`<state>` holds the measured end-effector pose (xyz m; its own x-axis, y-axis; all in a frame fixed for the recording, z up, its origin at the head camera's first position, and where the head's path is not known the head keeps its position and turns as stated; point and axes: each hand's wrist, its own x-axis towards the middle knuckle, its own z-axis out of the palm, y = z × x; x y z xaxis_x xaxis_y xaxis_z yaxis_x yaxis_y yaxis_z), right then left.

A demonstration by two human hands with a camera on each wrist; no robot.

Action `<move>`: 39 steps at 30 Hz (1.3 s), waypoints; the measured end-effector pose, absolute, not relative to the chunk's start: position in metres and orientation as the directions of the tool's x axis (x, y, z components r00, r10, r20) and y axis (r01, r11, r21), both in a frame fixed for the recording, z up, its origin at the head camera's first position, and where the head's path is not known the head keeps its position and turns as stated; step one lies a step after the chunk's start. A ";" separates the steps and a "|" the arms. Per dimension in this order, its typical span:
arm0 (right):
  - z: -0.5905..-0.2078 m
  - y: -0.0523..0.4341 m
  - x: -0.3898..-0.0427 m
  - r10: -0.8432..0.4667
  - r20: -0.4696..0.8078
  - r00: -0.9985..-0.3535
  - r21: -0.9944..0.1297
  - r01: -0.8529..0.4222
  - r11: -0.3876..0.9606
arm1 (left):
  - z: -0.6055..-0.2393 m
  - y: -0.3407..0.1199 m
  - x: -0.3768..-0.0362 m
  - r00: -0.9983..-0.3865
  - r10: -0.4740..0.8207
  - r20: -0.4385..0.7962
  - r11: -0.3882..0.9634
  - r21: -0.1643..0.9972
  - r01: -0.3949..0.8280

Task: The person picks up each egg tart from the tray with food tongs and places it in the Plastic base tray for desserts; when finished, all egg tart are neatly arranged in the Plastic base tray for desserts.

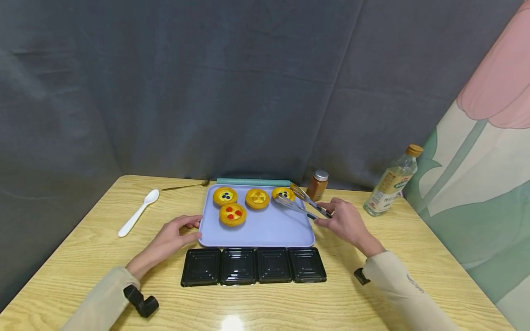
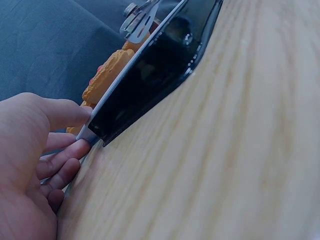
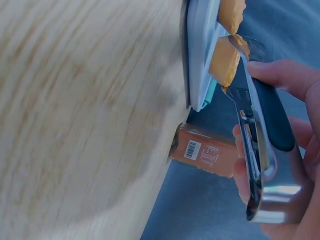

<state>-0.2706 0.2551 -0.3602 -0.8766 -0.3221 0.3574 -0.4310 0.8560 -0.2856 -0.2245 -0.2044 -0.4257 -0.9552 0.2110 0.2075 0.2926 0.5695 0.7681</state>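
A lilac tray (image 1: 265,234) carries several egg tarts: one with red toppings (image 1: 233,215), one with a yellow pattern (image 1: 257,198) and two with dark blue toppings. My left hand (image 1: 175,234) holds the tray's left edge; in the left wrist view its thumb (image 2: 67,113) lies at the rim. My right hand (image 1: 343,220) grips metal tongs (image 3: 270,120) with dark handle grips. The tongs' tips straddle the blue-topped tart (image 3: 225,61) at the tray's back right, one tip on either side.
Black plastic boxes (image 1: 253,266) stand in a row before the tray. A white spoon (image 1: 138,213) and a thin dark utensil (image 1: 186,185) lie left. Behind the tray is a teal roll (image 1: 253,182). A spice jar (image 1: 317,185) and a glass bottle (image 1: 391,184) stand right.
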 end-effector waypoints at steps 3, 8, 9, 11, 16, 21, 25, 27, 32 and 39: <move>-0.359 0.256 -0.267 -0.329 0.366 -0.871 -0.287 -0.442 0.850 | -0.426 -0.205 -0.225 -0.955 0.211 0.209 0.569 0.769 0.294; -0.357 0.257 -0.260 -0.335 0.369 -0.867 -0.285 -0.449 0.847 | -0.427 -0.205 -0.225 -0.952 0.213 0.222 0.564 0.767 0.305; -0.357 0.257 -0.258 -0.337 0.373 -0.865 -0.282 -0.451 0.846 | -0.428 -0.206 -0.226 -0.951 0.212 0.223 0.563 0.767 0.306; -0.356 0.258 -0.255 -0.342 0.378 -0.860 -0.280 -0.458 0.844 | -0.428 -0.205 -0.226 -0.950 0.214 0.228 0.560 0.768 0.310; -0.355 0.262 -0.246 -0.350 0.389 -0.852 -0.287 -0.473 0.833 | -0.428 -0.205 -0.226 -0.949 0.211 0.232 0.557 0.770 0.312; -0.353 0.266 -0.235 -0.355 0.385 -0.852 -0.293 -0.478 0.828 | -0.428 -0.205 -0.226 -0.950 0.205 0.237 0.551 0.774 0.312; -0.354 0.272 -0.224 -0.357 0.398 -0.845 -0.299 -0.488 0.820 | -0.429 -0.205 -0.226 -0.948 0.209 0.240 0.547 0.775 0.317; -0.354 0.275 -0.218 -0.357 0.399 -0.844 -0.310 -0.491 0.814 | -0.429 -0.205 -0.226 -0.947 0.211 0.243 0.548 0.773 0.320; -0.355 0.283 -0.203 -0.353 0.376 -0.857 -0.343 -0.483 0.806 | -0.428 -0.205 -0.226 -0.947 0.211 0.243 0.548 0.773 0.321; -0.356 0.290 -0.184 -0.363 0.387 -0.848 -0.333 -0.496 0.802 | -0.427 -0.205 -0.224 -0.950 0.206 0.235 0.547 0.777 0.311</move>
<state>-0.1839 0.2897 -0.3562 -0.8476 -0.3629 0.3872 -0.4955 0.8024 -0.3326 -0.2245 -0.2046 -0.4266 -0.9497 0.2063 0.2354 0.3115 0.5473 0.7768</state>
